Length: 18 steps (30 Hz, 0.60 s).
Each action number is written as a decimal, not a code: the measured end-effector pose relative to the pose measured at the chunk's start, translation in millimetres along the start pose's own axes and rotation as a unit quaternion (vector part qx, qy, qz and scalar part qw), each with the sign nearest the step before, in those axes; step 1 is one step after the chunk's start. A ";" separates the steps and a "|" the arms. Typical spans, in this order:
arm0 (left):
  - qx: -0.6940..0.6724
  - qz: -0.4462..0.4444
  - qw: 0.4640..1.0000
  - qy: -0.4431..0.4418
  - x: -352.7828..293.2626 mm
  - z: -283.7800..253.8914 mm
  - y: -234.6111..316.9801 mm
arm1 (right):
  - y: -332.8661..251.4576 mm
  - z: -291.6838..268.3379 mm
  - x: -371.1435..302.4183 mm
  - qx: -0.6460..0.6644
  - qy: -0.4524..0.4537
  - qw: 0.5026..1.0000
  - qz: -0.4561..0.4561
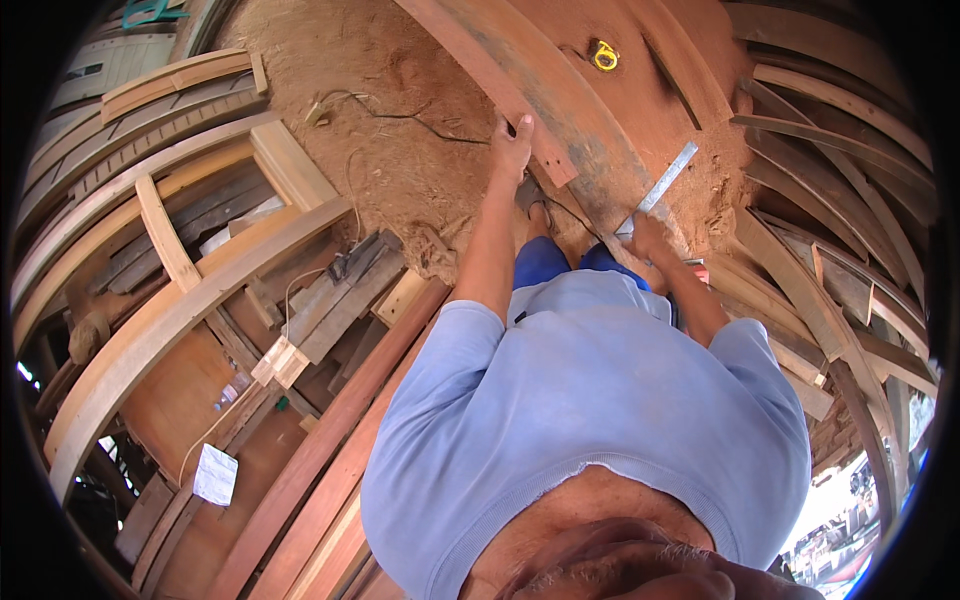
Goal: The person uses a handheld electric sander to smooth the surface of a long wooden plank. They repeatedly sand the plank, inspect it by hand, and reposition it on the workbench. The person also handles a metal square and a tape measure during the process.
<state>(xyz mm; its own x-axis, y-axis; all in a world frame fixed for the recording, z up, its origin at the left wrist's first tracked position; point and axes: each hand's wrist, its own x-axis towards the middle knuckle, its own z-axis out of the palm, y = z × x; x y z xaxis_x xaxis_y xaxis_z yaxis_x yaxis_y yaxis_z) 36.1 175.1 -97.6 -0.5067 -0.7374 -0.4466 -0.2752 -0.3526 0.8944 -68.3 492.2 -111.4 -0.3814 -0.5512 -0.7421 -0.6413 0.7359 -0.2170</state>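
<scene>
My left hand [512, 145] is closed on the left edge of a long reddish wooden plank [490, 70], close to its near end, thumb on top. Small dark holes mark that end. Beneath it lies a wider weathered board [590, 110]. My right hand [652, 240] is closed around a metal square [668, 177] beside the board's near end. Its flat silver blade points away to the right, and my fingers hide part of it.
A yellow tape measure [604, 56] lies on the sawdust-covered ground at the far side. A dark cord [420, 122] runs toward the plank from the left. Wooden frames [200, 275] and stacked timber [330, 460] fill the left; curved wooden pieces [800, 270] crowd the right.
</scene>
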 end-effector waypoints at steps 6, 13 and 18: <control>0.104 0.009 0.993 0.053 -19.8 15.4 0.6 | -5.0 40.6 -12.1 -0.071 0.028 0.997 0.004; 0.175 0.031 0.983 0.048 -60.1 24.0 2.8 | -2.1 19.9 -12.2 0.033 0.144 0.983 -0.106; 0.154 0.055 0.985 0.049 -59.7 16.3 -28.2 | -2.6 -96.9 -2.3 0.227 0.344 0.911 0.017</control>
<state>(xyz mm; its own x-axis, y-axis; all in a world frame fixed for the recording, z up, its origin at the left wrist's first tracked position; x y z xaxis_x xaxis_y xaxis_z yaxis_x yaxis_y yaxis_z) 60.8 238.4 -96.6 -0.4699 -0.8187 -0.3301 -0.4656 -0.0877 0.8806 -130.2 453.5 -47.7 -0.8229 -0.5264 -0.2140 -0.3401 0.7579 -0.5567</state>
